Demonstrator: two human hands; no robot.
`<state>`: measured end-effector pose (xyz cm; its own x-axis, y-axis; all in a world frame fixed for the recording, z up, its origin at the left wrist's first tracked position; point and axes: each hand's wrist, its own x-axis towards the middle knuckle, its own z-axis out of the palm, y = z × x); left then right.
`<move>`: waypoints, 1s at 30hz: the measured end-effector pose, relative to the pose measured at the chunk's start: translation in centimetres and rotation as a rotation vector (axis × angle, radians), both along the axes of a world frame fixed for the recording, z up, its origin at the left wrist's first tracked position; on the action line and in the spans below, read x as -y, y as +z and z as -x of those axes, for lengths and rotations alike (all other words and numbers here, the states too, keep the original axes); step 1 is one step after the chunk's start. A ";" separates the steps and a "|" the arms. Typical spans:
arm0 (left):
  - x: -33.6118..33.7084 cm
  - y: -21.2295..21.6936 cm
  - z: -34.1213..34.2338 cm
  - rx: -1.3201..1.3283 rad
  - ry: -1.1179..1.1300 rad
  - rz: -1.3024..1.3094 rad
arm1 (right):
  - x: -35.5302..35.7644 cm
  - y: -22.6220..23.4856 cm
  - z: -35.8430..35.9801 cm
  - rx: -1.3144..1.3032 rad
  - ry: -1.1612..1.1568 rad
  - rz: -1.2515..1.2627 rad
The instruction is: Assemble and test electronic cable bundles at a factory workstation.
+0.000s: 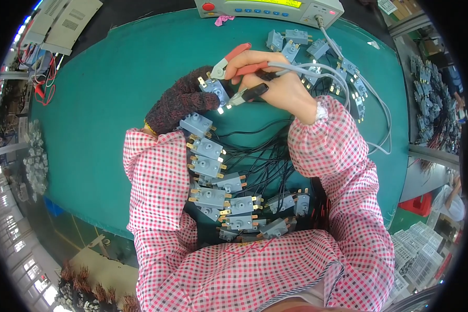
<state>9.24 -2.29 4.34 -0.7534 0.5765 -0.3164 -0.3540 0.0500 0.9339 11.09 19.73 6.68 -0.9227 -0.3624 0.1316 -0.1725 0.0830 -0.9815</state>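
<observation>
Left hand [179, 104]: gloved in dark knit, fingers curled around a grey switch [215, 89], pinching it above the mat.
Right hand [275, 83]: bare, closed on two clips, red clip [229, 58] and black clip [248, 94], both set against the switch's brass tabs.
Leads [322, 73]: grey, arcing from the clips up to the tester [270, 9] at the far table edge.
Mat [104, 114]: green, wide bare stretch left of the hands, running out to the curved near-left edge.
Right side: loose switches [317, 49] scattered close beyond the right hand, little free room there.
Near side: wired switches [213, 179] stacked between the checked sleeves [156, 177], black wires [268, 161] fanned across the gap, crowded to the table's near edge.
Far left corner: red and black cables [44, 83] lying beside grey boxes [62, 23], well apart from the hands.
</observation>
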 end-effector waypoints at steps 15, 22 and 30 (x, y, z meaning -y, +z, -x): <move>0.6 -1.2 0.3 0.025 -0.028 -0.079 | -0.2 -0.3 -0.2 -0.135 -0.038 0.036; 0.6 -1.3 0.4 0.079 0.011 -0.090 | -0.2 -0.7 -0.1 -0.178 -0.016 0.060; 0.6 -1.6 0.4 0.088 0.020 -0.066 | 0.0 -0.3 0.1 -0.252 -0.029 -0.040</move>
